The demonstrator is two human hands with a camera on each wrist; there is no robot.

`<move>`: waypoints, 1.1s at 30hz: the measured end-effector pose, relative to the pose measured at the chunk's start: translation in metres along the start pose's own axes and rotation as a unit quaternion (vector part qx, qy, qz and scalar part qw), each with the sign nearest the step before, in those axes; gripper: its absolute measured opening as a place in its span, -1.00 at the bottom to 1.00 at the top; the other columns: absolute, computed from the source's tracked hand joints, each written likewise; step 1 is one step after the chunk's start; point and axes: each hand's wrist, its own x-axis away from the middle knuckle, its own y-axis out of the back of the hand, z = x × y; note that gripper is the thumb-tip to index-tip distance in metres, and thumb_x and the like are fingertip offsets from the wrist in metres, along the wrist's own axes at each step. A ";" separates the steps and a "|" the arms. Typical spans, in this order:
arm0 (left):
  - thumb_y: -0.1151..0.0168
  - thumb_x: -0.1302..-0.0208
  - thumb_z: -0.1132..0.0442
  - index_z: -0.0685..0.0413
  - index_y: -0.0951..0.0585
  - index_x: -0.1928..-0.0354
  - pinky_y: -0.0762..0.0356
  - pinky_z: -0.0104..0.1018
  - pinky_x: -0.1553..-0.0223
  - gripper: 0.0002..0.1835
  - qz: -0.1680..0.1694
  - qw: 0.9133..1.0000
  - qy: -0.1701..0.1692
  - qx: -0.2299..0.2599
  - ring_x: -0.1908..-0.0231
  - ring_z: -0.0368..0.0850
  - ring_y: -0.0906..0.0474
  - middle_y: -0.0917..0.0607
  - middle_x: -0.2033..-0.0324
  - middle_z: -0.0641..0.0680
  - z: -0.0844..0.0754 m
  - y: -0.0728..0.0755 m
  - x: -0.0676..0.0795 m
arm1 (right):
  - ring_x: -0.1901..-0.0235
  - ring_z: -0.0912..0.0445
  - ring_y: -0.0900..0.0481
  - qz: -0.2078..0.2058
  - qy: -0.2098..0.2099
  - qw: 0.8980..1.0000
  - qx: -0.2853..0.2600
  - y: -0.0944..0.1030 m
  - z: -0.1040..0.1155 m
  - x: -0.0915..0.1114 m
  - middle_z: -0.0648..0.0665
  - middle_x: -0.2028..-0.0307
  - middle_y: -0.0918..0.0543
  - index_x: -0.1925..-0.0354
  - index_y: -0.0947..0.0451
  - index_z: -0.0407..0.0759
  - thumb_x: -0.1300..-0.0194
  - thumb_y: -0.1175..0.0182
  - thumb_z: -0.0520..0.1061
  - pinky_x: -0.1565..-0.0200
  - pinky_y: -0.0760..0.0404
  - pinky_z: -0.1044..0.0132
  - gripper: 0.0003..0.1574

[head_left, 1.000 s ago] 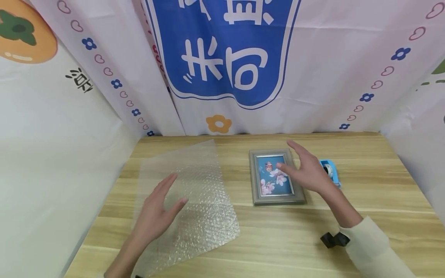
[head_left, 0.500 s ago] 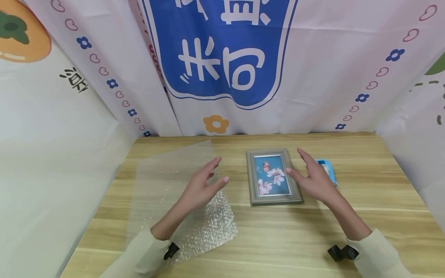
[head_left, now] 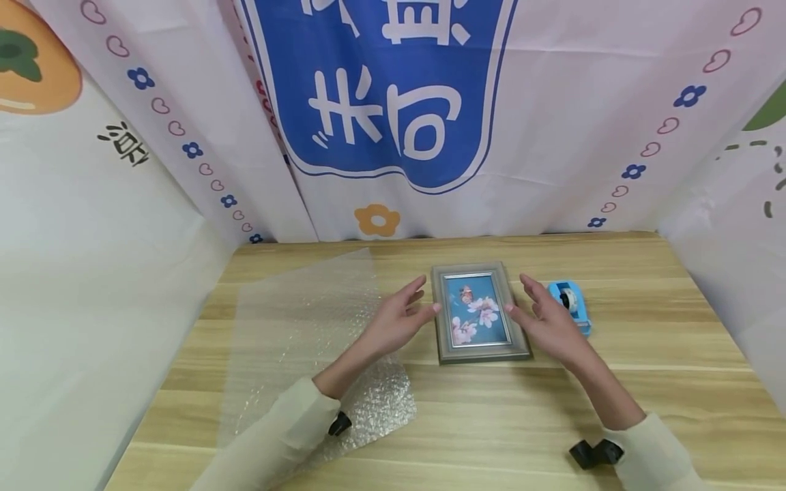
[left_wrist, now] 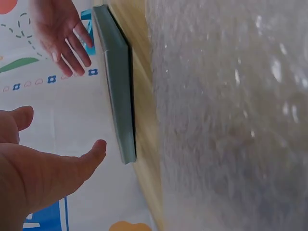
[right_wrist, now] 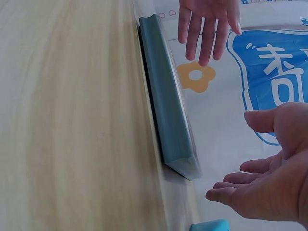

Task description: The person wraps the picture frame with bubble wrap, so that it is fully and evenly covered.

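Note:
A grey picture frame (head_left: 482, 352) with pink blossoms on a blue ground lies face up on the wooden table. My left hand (head_left: 396, 324) is at its left side, fingers extended and thumb tip near the frame's edge. On the other side is my right hand (head_left: 549, 327), its thumb overlapping the frame's right border in the head view. Both hands hold nothing. In the left wrist view the frame's side edge (left_wrist: 120, 96) shows between the two hands. The right wrist view shows the frame's edge (right_wrist: 168, 96) with my right hand (right_wrist: 269, 178) beside it.
A clear sheet of bubble wrap (head_left: 301, 341) lies flat on the left, partly under my left forearm. A blue tape dispenser (head_left: 571, 307) stands just right of my right hand. Printed cloth (head_left: 540, 136) hangs along the table's back edge.
My left hand has moved right from over the bubble wrap to the picture frame's left side. My right hand has shifted slightly down beside the frame. The frame stays where it was.

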 end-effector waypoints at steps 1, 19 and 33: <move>-0.26 -0.56 -0.12 0.01 -0.14 -0.72 -0.49 0.12 -0.46 -0.12 0.002 1.000 0.005 0.005 -0.59 0.22 -0.34 -0.22 -0.68 0.12 0.001 -0.003 -0.002 | -0.68 -0.40 0.03 0.002 -0.001 1.000 -0.004 0.000 -0.001 0.000 -0.35 -0.73 0.07 -0.75 0.20 -0.19 -0.67 -0.13 0.14 -0.57 -0.19 -0.37 0.06; -0.25 -0.59 -0.07 0.05 -0.10 -0.73 -0.46 0.10 -0.49 -0.12 0.017 0.997 0.065 0.047 -0.59 0.21 -0.34 -0.39 -0.58 0.29 0.013 -0.029 -0.021 | -0.65 -0.40 -0.11 0.033 -0.029 0.999 -0.009 -0.005 -0.010 -0.009 -0.45 -0.67 -0.12 -0.72 0.06 -0.25 -0.71 -0.04 0.03 -0.56 -0.26 -0.33 -0.11; -0.28 -0.56 -0.04 0.04 -0.14 -0.72 -0.52 0.10 -0.46 -0.14 -0.001 0.996 0.063 0.058 -0.50 0.21 -0.45 -0.51 -0.50 0.27 0.013 -0.031 -0.023 | -0.59 -0.32 -0.29 0.012 -0.039 0.999 -0.033 -0.011 -0.011 -0.012 -0.41 -0.61 -0.29 -0.69 -0.06 -0.26 -0.69 -0.08 -0.08 -0.55 -0.34 -0.27 -0.19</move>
